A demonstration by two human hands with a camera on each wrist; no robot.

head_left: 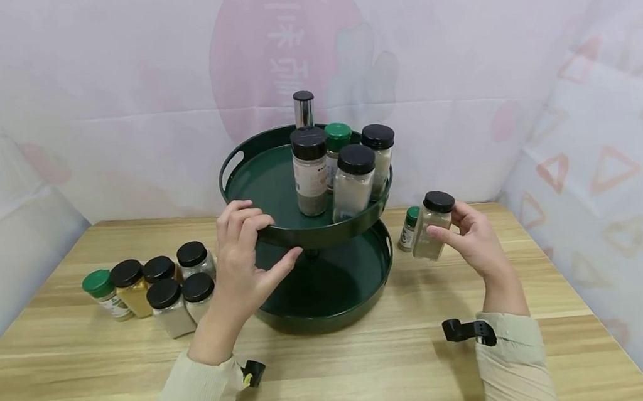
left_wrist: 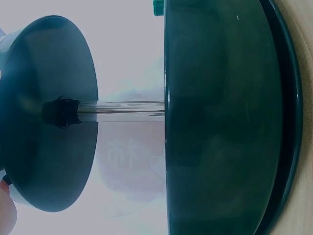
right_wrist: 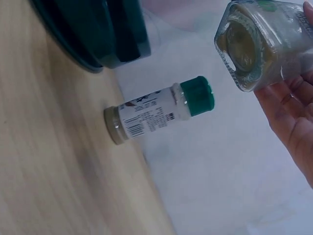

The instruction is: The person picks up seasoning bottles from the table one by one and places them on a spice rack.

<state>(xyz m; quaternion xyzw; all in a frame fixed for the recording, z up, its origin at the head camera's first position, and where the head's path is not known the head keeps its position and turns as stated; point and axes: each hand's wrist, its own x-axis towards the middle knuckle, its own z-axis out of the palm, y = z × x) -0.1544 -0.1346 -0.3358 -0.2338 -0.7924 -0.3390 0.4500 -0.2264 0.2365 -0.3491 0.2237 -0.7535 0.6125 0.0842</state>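
My right hand (head_left: 474,239) holds a clear square jar (head_left: 434,232) with a black lid above the right of the table. The right wrist view shows the jar's base (right_wrist: 242,46) lifted and tilted. Beside it, a small green-capped bottle (right_wrist: 151,110) stands on the table. My left hand (head_left: 242,266) is at the front left rim of the upper tier (head_left: 324,233) of a dark green two-tier round tray, fingertips at the rim and thumb stretched out lower down. Several jars stand on the upper tier, among them a black-capped shaker (head_left: 311,176) and a square jar (head_left: 353,188).
Left of the tray stands a group of several jars: one green-capped (head_left: 104,293), one with yellow contents (head_left: 133,294), others black-lidded (head_left: 171,310). The lower tier (head_left: 323,288) has a raised rim. A metal post (head_left: 304,110) rises above the upper tier. A patterned cloth hangs behind.
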